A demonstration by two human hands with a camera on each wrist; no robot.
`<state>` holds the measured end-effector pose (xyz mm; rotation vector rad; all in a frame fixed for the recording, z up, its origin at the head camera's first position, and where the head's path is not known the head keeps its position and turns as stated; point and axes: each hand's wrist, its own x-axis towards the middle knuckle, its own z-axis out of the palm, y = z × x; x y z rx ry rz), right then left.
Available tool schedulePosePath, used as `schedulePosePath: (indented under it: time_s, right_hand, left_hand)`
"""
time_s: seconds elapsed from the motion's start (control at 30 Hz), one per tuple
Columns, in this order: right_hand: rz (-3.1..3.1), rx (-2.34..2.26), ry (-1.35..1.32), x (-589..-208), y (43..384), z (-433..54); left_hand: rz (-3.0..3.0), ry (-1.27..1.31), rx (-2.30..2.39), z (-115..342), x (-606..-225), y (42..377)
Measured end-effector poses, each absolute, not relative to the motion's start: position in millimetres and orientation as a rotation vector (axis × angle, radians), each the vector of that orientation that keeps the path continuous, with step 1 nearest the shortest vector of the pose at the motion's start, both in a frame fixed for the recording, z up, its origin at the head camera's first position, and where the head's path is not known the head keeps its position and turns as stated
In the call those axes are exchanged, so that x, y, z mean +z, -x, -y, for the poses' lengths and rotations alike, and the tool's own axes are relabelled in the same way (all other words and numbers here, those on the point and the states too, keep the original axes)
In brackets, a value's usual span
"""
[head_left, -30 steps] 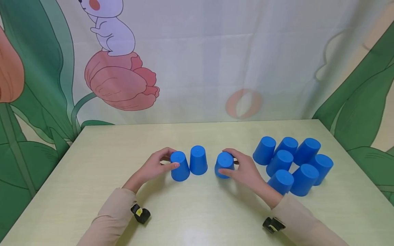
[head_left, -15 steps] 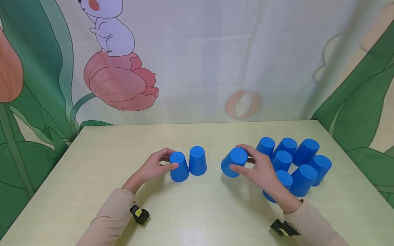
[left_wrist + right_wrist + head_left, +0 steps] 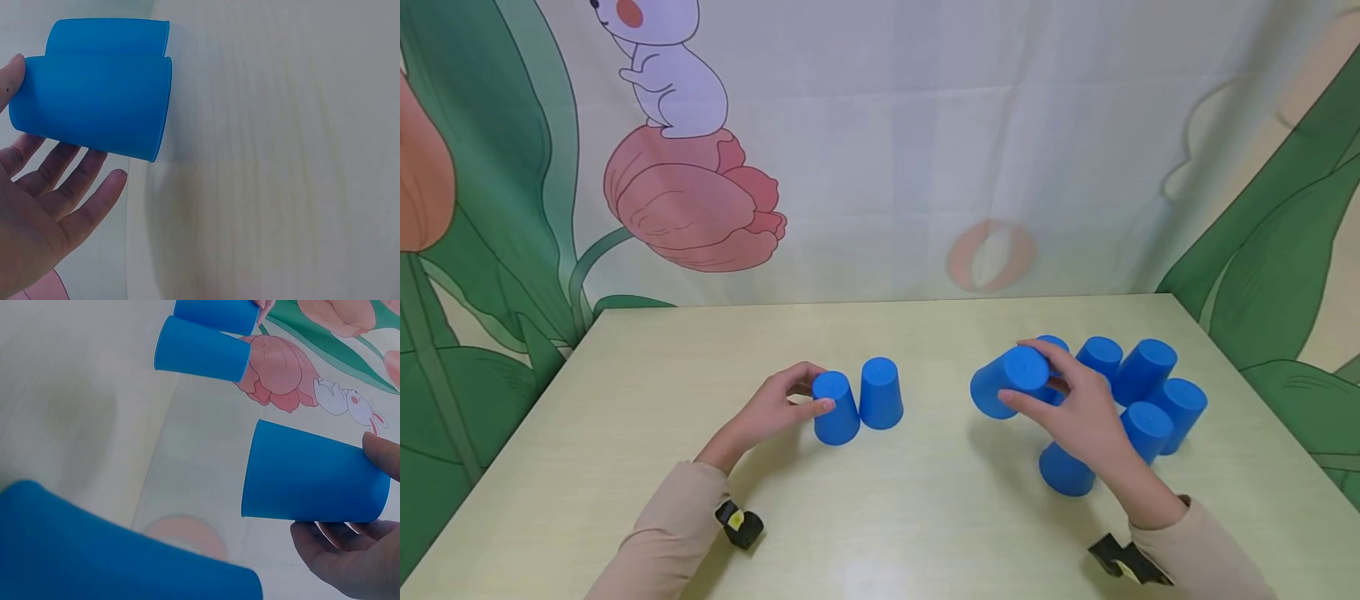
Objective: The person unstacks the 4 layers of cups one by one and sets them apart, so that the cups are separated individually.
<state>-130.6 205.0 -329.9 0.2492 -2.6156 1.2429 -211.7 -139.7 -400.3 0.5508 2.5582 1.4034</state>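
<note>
My left hand (image 3: 782, 404) pinches an upside-down blue cup (image 3: 837, 417) between thumb and fingers. In the left wrist view that cup (image 3: 90, 103) has its rim toward the tabletop, with the thumb at its base end. Close to its right stands a second inverted blue cup (image 3: 882, 396). Further right, my right hand (image 3: 1086, 421) grips another blue cup (image 3: 1003, 387), raised off the table and tilted, base up. The right wrist view shows this cup (image 3: 312, 475) between thumb and fingers, its rim apart from any other cup.
Several inverted blue cups (image 3: 1150, 371) stand grouped at the right of the pale table (image 3: 880, 517), partly hidden by my right hand. One cup (image 3: 1066, 471) sits just below that hand. A printed curtain (image 3: 880, 167) hangs behind the table's far edge.
My right hand has lifted its cup from near the two left cups, carrying it right toward the group and tilting it. The left hand and its cup have stayed in place.
</note>
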Motion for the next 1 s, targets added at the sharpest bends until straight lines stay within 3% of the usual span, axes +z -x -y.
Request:
schedulePosePath:
  time_s: [1.0]
  right_hand:
    - [2.533,1.121,0.045,-297,130,-288]
  left_hand:
    - [-2.55,-0.542,1.411,140,-404,213]
